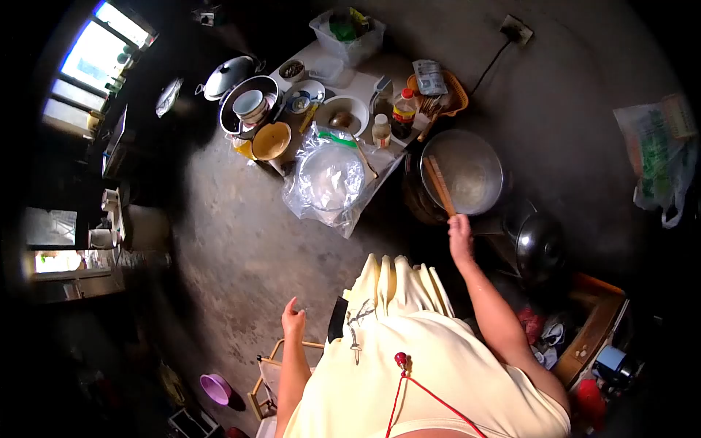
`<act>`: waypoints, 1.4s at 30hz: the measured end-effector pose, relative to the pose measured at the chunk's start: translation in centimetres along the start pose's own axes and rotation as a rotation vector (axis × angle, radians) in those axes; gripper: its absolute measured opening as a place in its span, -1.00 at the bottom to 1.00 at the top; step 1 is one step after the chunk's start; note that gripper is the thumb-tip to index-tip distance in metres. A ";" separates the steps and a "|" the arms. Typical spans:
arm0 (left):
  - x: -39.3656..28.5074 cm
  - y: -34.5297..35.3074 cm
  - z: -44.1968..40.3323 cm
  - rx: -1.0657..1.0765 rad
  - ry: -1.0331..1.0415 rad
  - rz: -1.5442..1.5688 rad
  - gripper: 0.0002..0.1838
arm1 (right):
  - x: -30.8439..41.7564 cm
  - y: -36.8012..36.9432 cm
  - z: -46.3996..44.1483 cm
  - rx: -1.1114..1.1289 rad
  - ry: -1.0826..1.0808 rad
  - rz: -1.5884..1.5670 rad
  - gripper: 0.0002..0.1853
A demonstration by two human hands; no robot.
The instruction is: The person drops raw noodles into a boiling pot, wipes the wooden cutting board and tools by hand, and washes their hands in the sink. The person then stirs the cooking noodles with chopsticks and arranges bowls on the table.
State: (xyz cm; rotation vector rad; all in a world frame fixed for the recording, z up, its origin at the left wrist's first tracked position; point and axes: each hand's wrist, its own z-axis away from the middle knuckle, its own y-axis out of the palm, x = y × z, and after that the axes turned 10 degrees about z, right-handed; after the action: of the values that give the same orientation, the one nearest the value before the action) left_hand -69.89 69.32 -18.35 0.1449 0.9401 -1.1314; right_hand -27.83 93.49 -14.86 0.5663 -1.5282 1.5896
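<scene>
My right hand [460,232] is closed round the lower end of a wooden utensil [438,184], whose upper part lies over the left side of a large metal pot [475,171]. Pale contents show inside the pot, though I cannot make out what they are. Away from the table, at lower left, my left hand [293,318] hangs in the air beside my body, with a finger stretched out and nothing in it. A clear plastic bag [332,179] covers a round dish at the table's near edge, left of the pot.
The table [369,182] bears a dark-red bottle [403,113], a yellow bowl [271,141], a white bowl [345,117] and an orange basket [453,95]. A dark lid [539,247] is right of the pot. A folding chair [269,376] and purple basin [215,389] stand lower left.
</scene>
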 end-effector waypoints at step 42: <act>-0.5 -3.4 -7.0 0.331 0.052 -0.297 -0.63 | -19.8 -0.2 13.5 -0.264 0.437 0.234 -0.83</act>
State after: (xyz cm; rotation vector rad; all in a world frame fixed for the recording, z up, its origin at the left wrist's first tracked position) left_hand -76.70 71.87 -21.24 0.3122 0.8307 -1.5623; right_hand -19.85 75.41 -28.45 -0.1087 -1.4663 1.5218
